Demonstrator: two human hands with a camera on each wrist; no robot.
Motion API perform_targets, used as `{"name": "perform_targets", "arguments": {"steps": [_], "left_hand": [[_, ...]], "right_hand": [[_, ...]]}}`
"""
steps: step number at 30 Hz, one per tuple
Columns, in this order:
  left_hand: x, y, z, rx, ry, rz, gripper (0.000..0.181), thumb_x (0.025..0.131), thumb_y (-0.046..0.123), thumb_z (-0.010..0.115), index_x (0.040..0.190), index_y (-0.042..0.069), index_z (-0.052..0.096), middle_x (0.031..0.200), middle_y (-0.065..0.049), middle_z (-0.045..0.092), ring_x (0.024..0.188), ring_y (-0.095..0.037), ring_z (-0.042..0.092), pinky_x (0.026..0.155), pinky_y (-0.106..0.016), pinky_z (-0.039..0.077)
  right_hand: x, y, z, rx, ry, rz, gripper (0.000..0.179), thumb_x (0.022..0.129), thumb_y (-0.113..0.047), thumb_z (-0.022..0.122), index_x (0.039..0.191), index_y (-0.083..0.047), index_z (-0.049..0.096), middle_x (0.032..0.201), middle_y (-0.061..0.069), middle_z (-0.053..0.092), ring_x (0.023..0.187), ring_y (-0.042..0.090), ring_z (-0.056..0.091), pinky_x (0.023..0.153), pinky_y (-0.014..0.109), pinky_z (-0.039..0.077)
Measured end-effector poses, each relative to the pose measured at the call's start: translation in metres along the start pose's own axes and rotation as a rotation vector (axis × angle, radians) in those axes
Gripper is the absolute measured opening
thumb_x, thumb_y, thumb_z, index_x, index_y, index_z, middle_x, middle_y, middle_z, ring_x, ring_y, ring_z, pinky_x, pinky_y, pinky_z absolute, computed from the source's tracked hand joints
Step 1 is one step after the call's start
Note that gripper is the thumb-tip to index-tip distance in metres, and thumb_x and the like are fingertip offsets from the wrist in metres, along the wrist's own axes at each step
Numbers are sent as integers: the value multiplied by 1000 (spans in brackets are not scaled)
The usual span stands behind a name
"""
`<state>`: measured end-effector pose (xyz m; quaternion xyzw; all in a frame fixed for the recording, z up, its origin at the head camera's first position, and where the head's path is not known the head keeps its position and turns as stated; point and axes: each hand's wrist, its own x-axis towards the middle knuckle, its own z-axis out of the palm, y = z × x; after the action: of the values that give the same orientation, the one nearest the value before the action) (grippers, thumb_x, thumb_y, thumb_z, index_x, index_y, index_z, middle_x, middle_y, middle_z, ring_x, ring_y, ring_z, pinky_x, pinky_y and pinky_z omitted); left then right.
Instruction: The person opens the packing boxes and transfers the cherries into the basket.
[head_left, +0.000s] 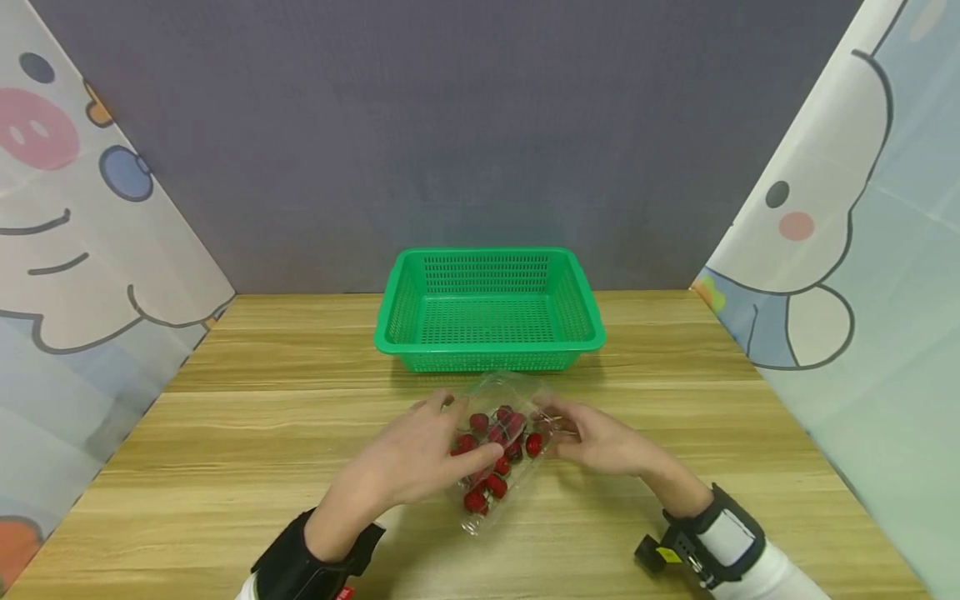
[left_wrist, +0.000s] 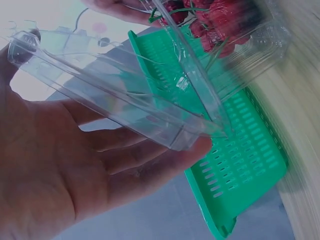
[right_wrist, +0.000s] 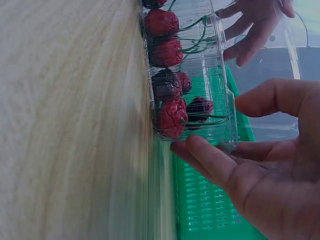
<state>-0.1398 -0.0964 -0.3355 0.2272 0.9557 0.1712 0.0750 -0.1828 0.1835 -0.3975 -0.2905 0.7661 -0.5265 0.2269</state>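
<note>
Clear box (right_wrist: 231,117), one, with red cherries (right_wrist: 162,25): mid-bench (head_left: 262,433), before green basket (head_left: 487,346) near back edge. Left hand (head_left: 420,454): grips raised lid (left_wrist: 110,95). Right hand (head_left: 603,437): grips box end. Step, apparently: opening. Next calls for: lid swung clear, box steadied.

Left hand (head_left: 422,450) turns its back uppermost, thumb spread wide from the fingers. Right hand (head_left: 600,437) angles inward, fingers bent, thumb opposing.
</note>
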Motion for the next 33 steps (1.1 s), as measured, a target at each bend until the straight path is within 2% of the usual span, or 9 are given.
{"name": "perform_targets", "arguments": {"steps": [4, 7, 10, 15, 20, 24, 28, 33], "left_hand": [[-1, -1, -2, -11, 17, 26, 87, 91, 77, 36, 146, 10, 47, 138, -15, 48, 122, -30, 53, 95, -42, 44], [-2, -1, -3, -16, 28, 29, 85, 91, 78, 33, 146, 15, 48, 133, -11, 52, 115, -27, 57, 91, -40, 46], [-3, -1, -4, -21, 36, 21, 83, 91, 77, 34, 145, 16, 49, 130, -9, 54, 114, -25, 58, 90, -40, 47], [-4, 0, -5, 6, 52, 22, 77, 93, 74, 36, 144, 18, 50, 134, -9, 52, 121, -26, 54, 94, -41, 44], [-5, 0, -6, 32, 84, 52, 79, 94, 75, 32, 142, 16, 54, 128, -3, 54, 113, -18, 55, 91, -35, 45], [-6, -1, -7, 27, 105, 63, 80, 95, 73, 29, 140, 13, 56, 129, -2, 54, 117, -19, 54, 94, -36, 44], [-6, -1, -8, -10, 121, 61, 73, 97, 69, 31, 141, 15, 54, 135, -1, 50, 124, -21, 50, 98, -37, 41], [-7, -1, -11, -90, 178, 102, 65, 101, 61, 33, 147, 18, 47, 136, 2, 48, 125, -18, 49, 99, -35, 41]], "right_hand": [[1, -1, 3, -87, 67, 16, 56, 100, -7, 56, 146, 12, 30, 136, 24, 47, 124, 41, 49, 93, 23, 46], [2, -1, 5, -114, 113, 17, 56, 101, -17, 59, 144, 10, 37, 133, 21, 51, 122, 39, 52, 92, 22, 45], [3, 0, 6, -106, 129, 6, 54, 99, -14, 61, 143, 8, 39, 131, 21, 53, 120, 39, 54, 92, 23, 46], [3, 2, 7, -116, 143, -8, 52, 99, -11, 61, 143, 8, 40, 129, 20, 55, 119, 39, 55, 92, 22, 46], [3, 1, 7, -126, 153, 5, 52, 99, -12, 61, 142, 8, 40, 128, 20, 55, 118, 39, 55, 91, 23, 47], [2, 0, 7, -113, 163, 24, 48, 99, -12, 61, 138, 9, 42, 127, 21, 56, 118, 40, 54, 90, 24, 47], [3, 0, 7, -100, 181, 25, 45, 99, -10, 61, 135, 10, 45, 125, 21, 56, 117, 41, 54, 89, 23, 47], [2, 0, 7, -116, 194, -5, 45, 99, -8, 60, 136, 12, 45, 124, 23, 57, 115, 41, 56, 88, 22, 48]]}}
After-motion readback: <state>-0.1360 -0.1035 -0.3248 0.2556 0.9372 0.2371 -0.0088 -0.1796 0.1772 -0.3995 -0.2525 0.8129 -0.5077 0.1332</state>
